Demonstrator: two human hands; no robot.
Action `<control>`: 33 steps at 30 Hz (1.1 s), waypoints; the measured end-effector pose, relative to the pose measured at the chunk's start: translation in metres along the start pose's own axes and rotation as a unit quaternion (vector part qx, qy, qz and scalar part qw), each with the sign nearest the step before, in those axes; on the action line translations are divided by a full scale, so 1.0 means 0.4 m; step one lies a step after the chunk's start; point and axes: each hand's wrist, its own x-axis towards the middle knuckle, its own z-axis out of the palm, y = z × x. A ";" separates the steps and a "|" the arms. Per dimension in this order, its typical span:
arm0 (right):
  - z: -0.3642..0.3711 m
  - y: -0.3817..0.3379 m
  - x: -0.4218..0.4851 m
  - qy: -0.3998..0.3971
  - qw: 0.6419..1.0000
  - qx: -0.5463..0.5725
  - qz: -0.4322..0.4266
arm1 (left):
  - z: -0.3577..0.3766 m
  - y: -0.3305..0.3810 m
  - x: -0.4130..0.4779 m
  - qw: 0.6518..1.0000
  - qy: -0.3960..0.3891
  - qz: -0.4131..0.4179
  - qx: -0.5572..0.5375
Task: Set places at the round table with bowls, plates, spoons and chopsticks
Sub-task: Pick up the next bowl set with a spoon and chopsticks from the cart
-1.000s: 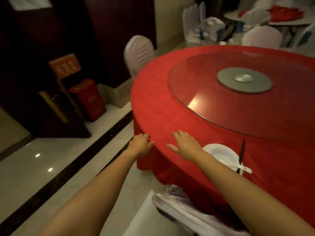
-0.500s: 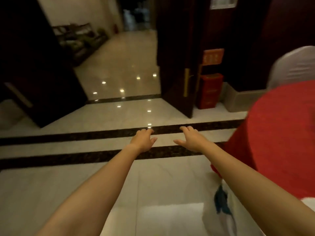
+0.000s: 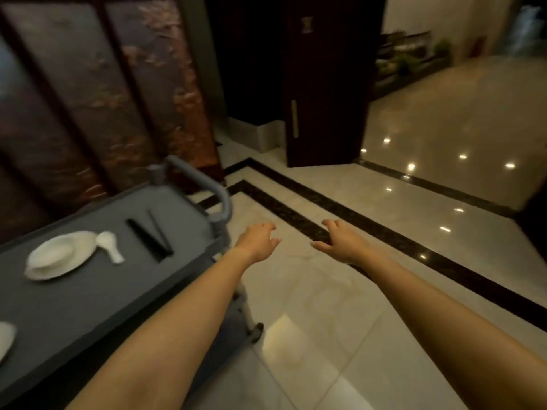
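A grey service cart [image 3: 97,294] stands at the left. On its top lie a white bowl [image 3: 51,254] set on a white plate [image 3: 83,241], a white spoon [image 3: 111,247] beside them, and dark chopsticks [image 3: 149,238]. The rim of another white dish [image 3: 5,338] shows at the far left edge. My left hand [image 3: 259,241] is held out just right of the cart's handle, fingers apart and holding nothing. My right hand [image 3: 343,241] hovers over the floor, also open. The round table is out of view.
The cart's curved grey handle [image 3: 217,193] rises at its far end. A patterned wall panel [image 3: 97,93] stands behind the cart. A dark wooden door [image 3: 325,84] stands open ahead. Glossy tiled floor [image 3: 325,321] with dark border stripes lies to the right.
My view has swung left, away from the red round table and across the doorway to the service cart. Both hands stay held out in front, holding nothing.
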 end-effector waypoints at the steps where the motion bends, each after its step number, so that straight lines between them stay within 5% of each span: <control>1: 0.020 -0.057 0.026 -0.006 1.000 -0.003 -0.019 | -0.018 -0.053 -0.018 1.000 0.003 -0.020 -0.001; 9: 0.198 -0.479 0.145 -0.076 0.986 -0.010 -0.151 | -0.109 -0.432 -0.182 0.989 0.046 -0.138 -0.036; 18: 0.387 -0.835 0.204 -0.119 0.972 -0.009 -0.200 | -0.150 -0.778 -0.352 0.966 0.069 -0.238 -0.074; 33: 0.582 -1.214 0.408 -0.174 0.949 -0.010 -0.262 | -0.182 -1.164 -0.362 0.867 0.140 -0.424 -0.220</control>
